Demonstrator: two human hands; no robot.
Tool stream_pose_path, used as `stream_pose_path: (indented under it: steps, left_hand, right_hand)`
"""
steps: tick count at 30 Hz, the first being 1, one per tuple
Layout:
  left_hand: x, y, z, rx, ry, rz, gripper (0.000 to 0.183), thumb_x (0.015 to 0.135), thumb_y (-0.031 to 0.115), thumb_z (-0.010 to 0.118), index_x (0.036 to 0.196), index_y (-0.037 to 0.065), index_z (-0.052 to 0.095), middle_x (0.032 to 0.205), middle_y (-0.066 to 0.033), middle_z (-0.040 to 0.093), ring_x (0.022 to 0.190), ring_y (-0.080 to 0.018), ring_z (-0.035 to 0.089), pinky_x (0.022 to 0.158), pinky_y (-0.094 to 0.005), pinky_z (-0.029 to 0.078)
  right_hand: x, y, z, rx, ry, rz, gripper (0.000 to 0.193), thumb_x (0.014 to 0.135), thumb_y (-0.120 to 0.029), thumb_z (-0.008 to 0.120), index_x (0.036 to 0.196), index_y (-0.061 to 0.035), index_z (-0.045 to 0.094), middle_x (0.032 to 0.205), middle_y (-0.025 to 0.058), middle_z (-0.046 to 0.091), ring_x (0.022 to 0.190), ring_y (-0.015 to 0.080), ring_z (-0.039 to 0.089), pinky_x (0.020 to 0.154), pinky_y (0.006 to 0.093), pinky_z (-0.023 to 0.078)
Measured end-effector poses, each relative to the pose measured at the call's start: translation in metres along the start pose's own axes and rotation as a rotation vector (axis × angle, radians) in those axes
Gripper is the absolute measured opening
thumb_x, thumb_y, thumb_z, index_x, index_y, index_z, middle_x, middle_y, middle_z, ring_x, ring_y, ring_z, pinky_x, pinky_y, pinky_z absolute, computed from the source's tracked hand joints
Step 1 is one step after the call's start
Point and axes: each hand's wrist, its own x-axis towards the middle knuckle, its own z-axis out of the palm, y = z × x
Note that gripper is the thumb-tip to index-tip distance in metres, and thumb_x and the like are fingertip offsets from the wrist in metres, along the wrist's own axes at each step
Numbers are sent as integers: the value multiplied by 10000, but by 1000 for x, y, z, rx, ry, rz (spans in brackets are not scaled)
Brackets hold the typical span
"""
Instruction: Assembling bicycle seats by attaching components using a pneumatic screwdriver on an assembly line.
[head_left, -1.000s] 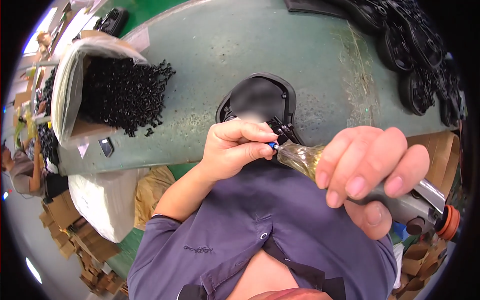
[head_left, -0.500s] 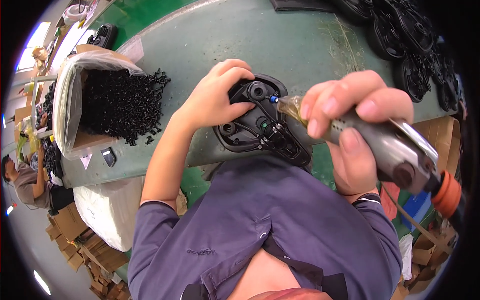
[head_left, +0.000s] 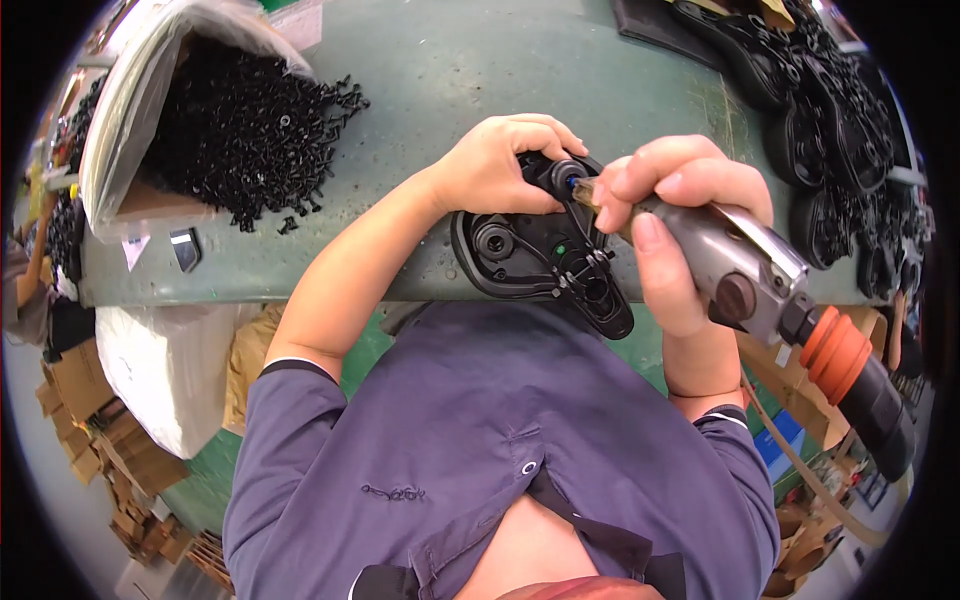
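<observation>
My left hand point(head_left: 497, 165) is closed around the upper left side of a black moulded plastic housing point(head_left: 525, 262), fingers over its far rim and thumb across its inside. The housing lies at the table's near edge, its ribbed inner side up, with a round hollow post point(head_left: 494, 241) at left. In my right hand point(head_left: 690, 190) is a silver air screwdriver point(head_left: 738, 262) with an orange-ringed black hose end. Its blue-tipped bit points into the far round post point(head_left: 566, 175) of the housing, beside my left fingers. Whether a screw sits on the bit is hidden.
To the left, a plastic-lined box point(head_left: 115, 165) lies tipped, spilling many small black screws point(head_left: 250, 130) onto the green table point(head_left: 450, 70). Several more black housings point(head_left: 800, 130) are piled at the right. A white sack point(head_left: 165, 370) stands below the table's left edge.
The screwdriver's bit has gone from beside the far post to into its opening. My left hand still holds the housing. The whole view has shifted, with the screw box now higher in it.
</observation>
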Motion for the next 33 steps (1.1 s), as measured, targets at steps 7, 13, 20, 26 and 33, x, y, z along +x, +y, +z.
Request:
stream_pose_path:
  steps: [7, 13, 20, 26, 33]
  left_hand:
    - [-7, -3, 6, -12, 70, 48, 345, 675, 143, 895, 925, 34, 683, 1173, -90, 747, 1070, -290, 716, 932, -379, 573]
    - [-11, -7, 5, -34, 92, 31, 345, 686, 154, 892, 922, 34, 670, 1163, -93, 743, 1058, -287, 717, 903, -381, 576]
    - [-5, -5, 8, -35, 92, 26, 325, 678, 131, 862, 919, 33, 666, 1137, -97, 749, 1049, -285, 717, 904, -384, 576]
    - [-5, 5, 11, 9, 145, -3, 374, 676, 113, 860, 1010, 46, 704, 1094, -113, 738, 1010, -302, 710, 912, -389, 563]
    - [-4, 27, 7, 44, 129, -115, 449, 663, 35, 850, 1091, 21, 716, 1219, -129, 737, 1165, -266, 705, 1026, -375, 548]
  right_hand:
    - [-2, -4, 11, -26, 40, 38, 331, 896, 81, 639, 1163, -63, 505, 1030, 190, 659, 789, 210, 672, 767, 365, 595]
    - [3, 16, 17, 15, 73, 73, 299, 898, 96, 614, 1137, -48, 506, 987, 178, 666, 796, 215, 679, 793, 388, 601]
    - [7, 37, 10, 31, 23, 53, 268, 882, 156, 589, 1070, -26, 529, 924, 157, 681, 772, 209, 694, 762, 364, 614]
    - [12, 36, 8, 31, -23, 30, 319, 901, 109, 580, 1188, -13, 511, 1107, 251, 679, 784, 190, 690, 736, 365, 609]
    - [-2, -11, -30, 143, 304, 83, 331, 901, 87, 635, 1222, 37, 571, 1006, 155, 728, 773, 152, 708, 704, 298, 588]
